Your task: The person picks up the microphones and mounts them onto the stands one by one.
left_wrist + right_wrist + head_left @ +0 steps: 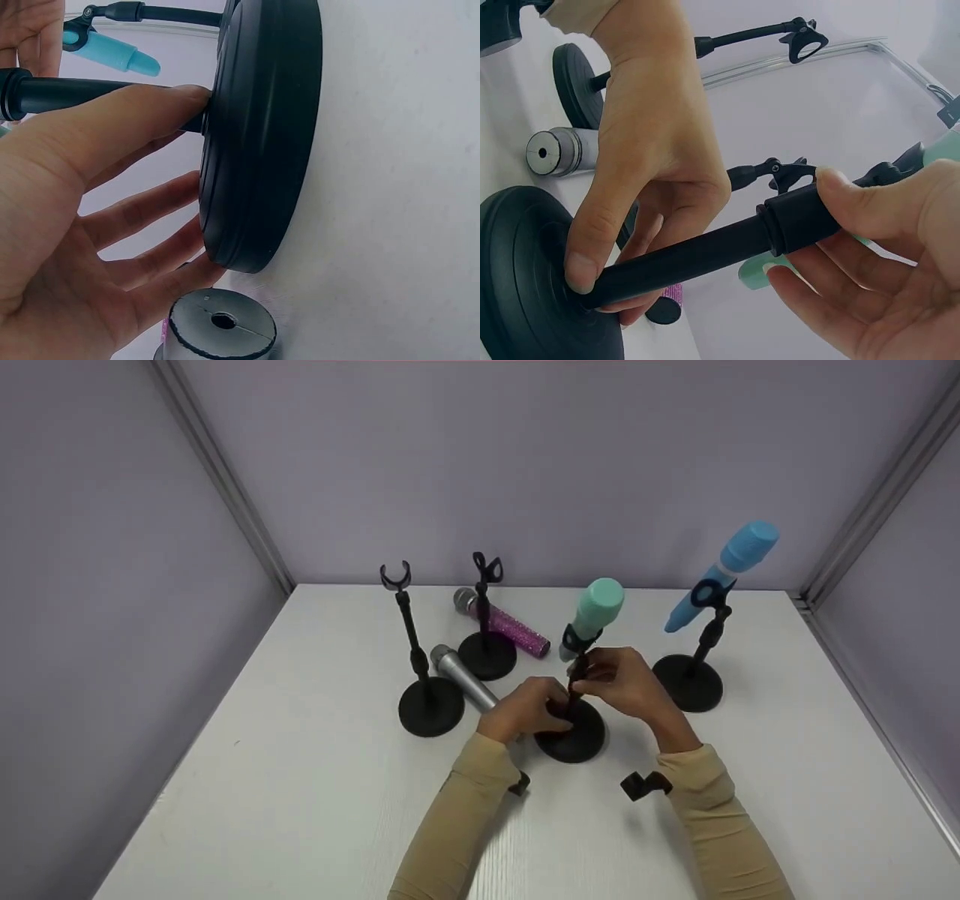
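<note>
Black stand [584,742] sits on the bench [300,795], green microphone [601,604] in its clip. Left hand [534,708] grips the pole's foot [611,287], apparently for steadiness; right hand [624,682], fingers curled, pinches the collar [799,219], presumably for control.

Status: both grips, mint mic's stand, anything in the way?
Left grip low on the black stand, at its base; right grip pinching higher up. Mint microphone seated in the clip. Silver microphone lying close beside left grip.
</note>
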### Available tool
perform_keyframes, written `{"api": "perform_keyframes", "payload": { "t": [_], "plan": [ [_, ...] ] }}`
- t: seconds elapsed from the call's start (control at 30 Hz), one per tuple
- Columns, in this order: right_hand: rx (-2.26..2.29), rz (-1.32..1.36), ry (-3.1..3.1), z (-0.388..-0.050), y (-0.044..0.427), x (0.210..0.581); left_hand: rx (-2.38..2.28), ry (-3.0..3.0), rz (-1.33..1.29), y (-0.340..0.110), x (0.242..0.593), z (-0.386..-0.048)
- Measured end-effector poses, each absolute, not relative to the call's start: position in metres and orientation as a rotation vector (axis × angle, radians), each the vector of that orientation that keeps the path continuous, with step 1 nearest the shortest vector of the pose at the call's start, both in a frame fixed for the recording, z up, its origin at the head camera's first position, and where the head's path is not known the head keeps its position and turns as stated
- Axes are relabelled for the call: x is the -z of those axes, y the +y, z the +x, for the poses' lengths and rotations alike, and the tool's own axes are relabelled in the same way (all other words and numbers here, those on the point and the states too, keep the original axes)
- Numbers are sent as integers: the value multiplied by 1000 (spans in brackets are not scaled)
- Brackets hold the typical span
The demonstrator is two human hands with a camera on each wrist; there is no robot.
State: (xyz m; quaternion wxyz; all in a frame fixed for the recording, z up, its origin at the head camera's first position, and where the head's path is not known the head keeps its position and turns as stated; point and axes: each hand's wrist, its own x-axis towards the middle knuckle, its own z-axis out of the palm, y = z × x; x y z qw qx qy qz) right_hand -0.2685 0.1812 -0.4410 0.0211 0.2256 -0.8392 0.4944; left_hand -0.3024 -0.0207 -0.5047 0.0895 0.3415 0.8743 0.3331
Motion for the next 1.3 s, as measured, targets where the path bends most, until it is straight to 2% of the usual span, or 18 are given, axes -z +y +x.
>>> {"api": "perform_keyframes", "payload": {
  "t": [0.43,0.83,1.3],
  "plan": [
    [-1581,769,-2648,-270,185,439,-993,2605,978,-21,507,-302],
    [-1433,627,-2600,-267,176,443,-970,2632,954,-20,506,-301],
    [-1416,707,-2574,-267,177,442,-964,2619,959,-20,505,-301]
  ]
}}
